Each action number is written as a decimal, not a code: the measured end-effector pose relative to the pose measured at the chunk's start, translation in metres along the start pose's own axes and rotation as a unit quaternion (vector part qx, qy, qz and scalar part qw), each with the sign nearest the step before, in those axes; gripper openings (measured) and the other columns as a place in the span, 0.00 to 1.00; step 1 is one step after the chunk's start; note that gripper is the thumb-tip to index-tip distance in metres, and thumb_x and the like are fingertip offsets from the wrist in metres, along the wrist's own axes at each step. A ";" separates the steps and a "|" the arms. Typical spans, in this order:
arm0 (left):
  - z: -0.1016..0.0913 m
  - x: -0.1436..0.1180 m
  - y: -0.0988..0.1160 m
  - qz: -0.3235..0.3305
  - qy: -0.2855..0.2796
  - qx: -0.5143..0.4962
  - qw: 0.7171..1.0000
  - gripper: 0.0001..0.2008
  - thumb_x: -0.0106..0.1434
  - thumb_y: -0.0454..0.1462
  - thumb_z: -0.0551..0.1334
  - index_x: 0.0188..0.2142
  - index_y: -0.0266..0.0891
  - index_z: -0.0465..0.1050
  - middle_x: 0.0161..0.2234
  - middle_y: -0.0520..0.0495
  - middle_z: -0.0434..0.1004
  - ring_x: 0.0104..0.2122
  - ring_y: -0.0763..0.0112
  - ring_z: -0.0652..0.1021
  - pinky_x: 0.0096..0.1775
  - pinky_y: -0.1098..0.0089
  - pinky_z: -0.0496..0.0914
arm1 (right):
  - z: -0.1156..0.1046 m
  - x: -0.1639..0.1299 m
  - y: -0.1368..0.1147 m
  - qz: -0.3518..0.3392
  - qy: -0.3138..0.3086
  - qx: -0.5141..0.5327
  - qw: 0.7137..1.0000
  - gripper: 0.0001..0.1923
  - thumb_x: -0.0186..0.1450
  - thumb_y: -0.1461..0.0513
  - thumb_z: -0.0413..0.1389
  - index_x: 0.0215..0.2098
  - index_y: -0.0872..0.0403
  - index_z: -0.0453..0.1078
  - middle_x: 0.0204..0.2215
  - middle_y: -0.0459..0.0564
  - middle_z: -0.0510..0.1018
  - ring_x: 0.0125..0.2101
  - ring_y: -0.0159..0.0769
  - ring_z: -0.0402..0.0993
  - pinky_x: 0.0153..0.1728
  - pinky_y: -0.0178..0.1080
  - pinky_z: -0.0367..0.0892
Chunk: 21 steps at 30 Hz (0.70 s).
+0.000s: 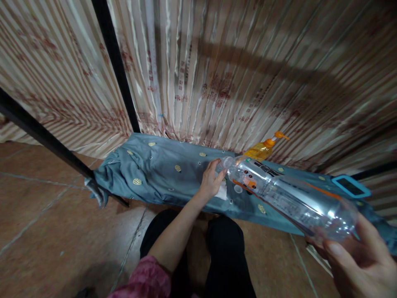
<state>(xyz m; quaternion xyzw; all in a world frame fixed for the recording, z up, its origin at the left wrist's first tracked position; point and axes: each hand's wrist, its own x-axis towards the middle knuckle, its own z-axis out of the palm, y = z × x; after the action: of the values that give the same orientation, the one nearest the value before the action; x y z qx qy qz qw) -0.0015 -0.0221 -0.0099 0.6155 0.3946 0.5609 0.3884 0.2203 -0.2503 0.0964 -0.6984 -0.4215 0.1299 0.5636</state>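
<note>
A large clear plastic bottle (288, 198) with a silver and orange label lies tilted across the right half of the view. My right hand (359, 252) grips its base, close to the camera. At the neck end, my left hand (212, 180) is closed with its fingertips on the clear plastic. Whether a separate clear piece is in those fingers, I cannot tell. Below the neck, a small white round cap (238, 189) rests on the grey-green cloth (161, 182), and a white piece of paper or tissue (222, 191) lies near my left wrist.
Behind the bottle stands an amber pump bottle (260, 150) with an orange top. A blue-framed device with a dark screen (351, 186) sits at the right. Dark metal poles (119, 66) rise at the left, before a striped curtain (217, 74). The tiled floor (62, 223) lies below.
</note>
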 end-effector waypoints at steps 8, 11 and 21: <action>0.002 0.002 -0.005 0.009 -0.003 0.003 1.000 0.17 0.68 0.41 0.66 0.55 0.40 0.76 0.58 0.37 0.82 0.60 0.52 0.80 0.66 0.50 0.73 | 0.004 -0.004 -0.005 0.035 0.010 0.064 0.997 0.48 0.55 0.48 0.76 0.72 0.41 0.71 0.59 0.55 0.83 0.48 0.49 0.86 0.50 0.44 0.81; 0.003 0.002 -0.007 0.008 -0.006 0.005 1.000 0.17 0.68 0.41 0.66 0.55 0.41 0.76 0.59 0.37 0.82 0.61 0.52 0.80 0.67 0.50 0.72 | 0.006 -0.004 -0.009 0.045 0.013 0.080 0.996 0.50 0.53 0.48 0.78 0.72 0.41 0.71 0.62 0.55 0.81 0.54 0.52 0.83 0.56 0.48 0.78; 0.004 0.002 -0.006 0.013 -0.004 0.004 1.000 0.17 0.68 0.42 0.66 0.55 0.42 0.76 0.58 0.38 0.82 0.60 0.53 0.80 0.66 0.51 0.72 | 0.005 -0.004 -0.012 0.052 0.025 0.094 0.994 0.51 0.49 0.49 0.79 0.70 0.41 0.73 0.62 0.55 0.81 0.56 0.57 0.82 0.55 0.54 0.79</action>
<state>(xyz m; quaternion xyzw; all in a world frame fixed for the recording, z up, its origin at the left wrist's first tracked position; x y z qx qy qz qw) 0.0025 -0.0182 -0.0153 0.6244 0.3870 0.5621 0.3802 0.2092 -0.2497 0.1046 -0.6664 -0.3564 0.1808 0.6294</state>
